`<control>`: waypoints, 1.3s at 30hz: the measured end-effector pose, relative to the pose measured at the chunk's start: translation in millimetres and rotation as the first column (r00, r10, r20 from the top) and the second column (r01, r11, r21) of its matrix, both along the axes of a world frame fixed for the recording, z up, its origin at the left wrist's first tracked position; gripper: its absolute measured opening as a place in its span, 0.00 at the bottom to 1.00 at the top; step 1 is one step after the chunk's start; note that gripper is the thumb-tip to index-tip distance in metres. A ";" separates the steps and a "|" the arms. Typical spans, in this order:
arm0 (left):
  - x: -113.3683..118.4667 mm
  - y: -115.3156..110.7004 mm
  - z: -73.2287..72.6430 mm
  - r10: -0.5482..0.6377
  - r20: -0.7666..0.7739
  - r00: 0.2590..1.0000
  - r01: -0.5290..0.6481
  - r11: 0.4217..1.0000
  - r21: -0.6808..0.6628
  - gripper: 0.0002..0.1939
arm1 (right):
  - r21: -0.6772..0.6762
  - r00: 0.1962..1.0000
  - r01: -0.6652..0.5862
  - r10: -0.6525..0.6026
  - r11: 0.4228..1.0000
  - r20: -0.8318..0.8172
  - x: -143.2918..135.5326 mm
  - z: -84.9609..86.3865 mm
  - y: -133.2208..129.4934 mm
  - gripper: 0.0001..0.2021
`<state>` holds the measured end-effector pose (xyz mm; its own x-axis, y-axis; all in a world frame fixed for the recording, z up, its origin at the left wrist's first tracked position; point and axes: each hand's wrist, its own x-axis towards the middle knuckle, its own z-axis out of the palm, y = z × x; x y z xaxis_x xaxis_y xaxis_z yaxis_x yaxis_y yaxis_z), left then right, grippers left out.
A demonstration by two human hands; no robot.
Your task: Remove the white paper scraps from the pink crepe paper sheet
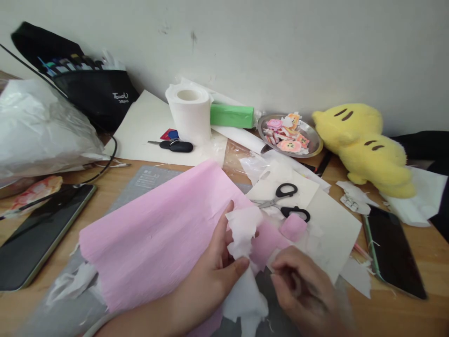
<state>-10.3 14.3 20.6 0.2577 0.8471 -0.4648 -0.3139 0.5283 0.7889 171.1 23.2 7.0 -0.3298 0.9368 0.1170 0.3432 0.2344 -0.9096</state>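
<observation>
A torn piece of white tissue paper (243, 229) is gripped between the thumb and fingers of my left hand (217, 264), its ragged lower part hanging down. My right hand (301, 285) is just to the right, slightly blurred, its thumb and fingertips pinched together on a small pale scrap of tissue (272, 258). Under and beside my left hand spreads a large sheet of pink crepe paper (157, 234). A crumpled pink piece (293, 227) lies beyond my right hand, near black-handled scissors (280, 202) with their blades pointing left.
A grey cutting mat (147, 180) is under the pink paper. Behind stand a tissue roll (191, 114), a green roll (232, 116) and a metal plate (317, 149) of paper cutouts. Phones (45, 234) flank the work area. Yellow plush toys (372, 159) sit right, a black marker case (94, 93) left.
</observation>
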 end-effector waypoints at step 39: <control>4.5 -2.1 -2.3 -0.139 0.035 0.990 0.137 0.988 0.071 0.04 | -0.717 0.961 -0.225 0.030 0.660 -0.274 -16.8 4.1 1.2 0.20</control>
<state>-5.7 12.2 18.3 0.3913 0.8314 -0.3945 -0.2732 0.5143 0.8129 154.3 24.4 11.1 -0.5088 0.6959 -0.5067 0.1324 -0.5183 -0.8449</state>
